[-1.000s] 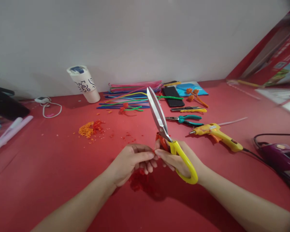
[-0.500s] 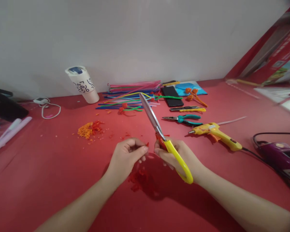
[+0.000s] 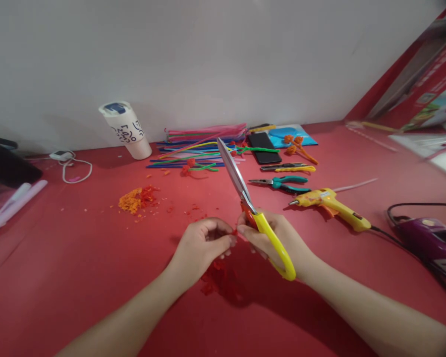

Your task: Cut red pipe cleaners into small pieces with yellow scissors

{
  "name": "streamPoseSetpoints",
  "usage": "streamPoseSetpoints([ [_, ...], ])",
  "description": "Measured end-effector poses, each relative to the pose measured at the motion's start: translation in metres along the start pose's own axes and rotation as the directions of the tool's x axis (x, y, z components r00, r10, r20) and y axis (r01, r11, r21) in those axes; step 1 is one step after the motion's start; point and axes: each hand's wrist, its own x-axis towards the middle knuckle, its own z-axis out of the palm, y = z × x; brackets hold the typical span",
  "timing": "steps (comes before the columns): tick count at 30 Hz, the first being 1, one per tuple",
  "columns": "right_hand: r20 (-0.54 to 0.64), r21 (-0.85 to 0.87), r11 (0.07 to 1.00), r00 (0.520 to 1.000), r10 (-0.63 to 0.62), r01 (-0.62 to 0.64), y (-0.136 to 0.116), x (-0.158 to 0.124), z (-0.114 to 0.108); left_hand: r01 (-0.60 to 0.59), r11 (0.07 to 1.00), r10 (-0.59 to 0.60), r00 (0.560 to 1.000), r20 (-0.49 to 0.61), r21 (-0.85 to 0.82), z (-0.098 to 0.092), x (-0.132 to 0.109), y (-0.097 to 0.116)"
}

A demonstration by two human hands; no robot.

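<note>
My right hand (image 3: 273,238) is closed on yellow-handled scissors (image 3: 241,186), their long blades pointing up and away. A bit of red fuzzy material also shows by the scissors' pivot. Thumb and fingers of my left hand (image 3: 204,245) pinch a small red piece (image 3: 234,231), its kind too small to tell. The two hands' fingertips nearly meet. Beneath them on the red table lies a pile of red scraps (image 3: 219,280), partly hidden by my left hand and in shadow.
Orange and red clippings (image 3: 136,199) lie left of centre. Behind are a white tumbler (image 3: 128,131), pipe cleaners (image 3: 204,139) and a phone (image 3: 264,148). Green-handled pliers (image 3: 282,183), a yellow cutter (image 3: 293,168), a yellow glue gun (image 3: 330,206) and a purple device (image 3: 431,243) lie to the right.
My left hand has moved slightly right, bringing its pinched red piece up to my right fingertips. The scissors have barely shifted in my right hand.
</note>
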Motion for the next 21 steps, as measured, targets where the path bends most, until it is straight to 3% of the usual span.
streamPoseSetpoints([
  [4,-0.004,-0.057,0.997,0.999,-0.048,0.048,0.0008,0.0007,-0.0007,-0.051,0.999,0.051,0.998,-0.021,0.014,-0.0026,0.0008,0.0000],
  [10,0.032,-0.080,0.988,0.991,-0.127,0.130,0.0052,-0.0001,0.0005,0.047,0.999,-0.044,0.991,0.129,-0.015,-0.0037,-0.0008,0.0002],
  [14,-0.057,-0.080,0.991,0.992,-0.110,0.105,0.0039,0.0010,-0.0008,-0.086,0.967,0.071,0.995,0.069,0.239,-0.0060,0.0004,0.0006],
  [16,-0.046,-0.095,0.990,0.993,-0.105,0.100,0.0038,0.0019,-0.0015,-0.145,0.939,0.142,0.989,0.032,0.311,-0.0068,0.0012,0.0017],
  [21,0.035,-0.165,0.979,0.993,-0.114,0.118,0.0070,0.0017,0.0002,-0.100,0.975,0.095,0.995,0.036,0.197,-0.0045,0.0005,0.0027],
])
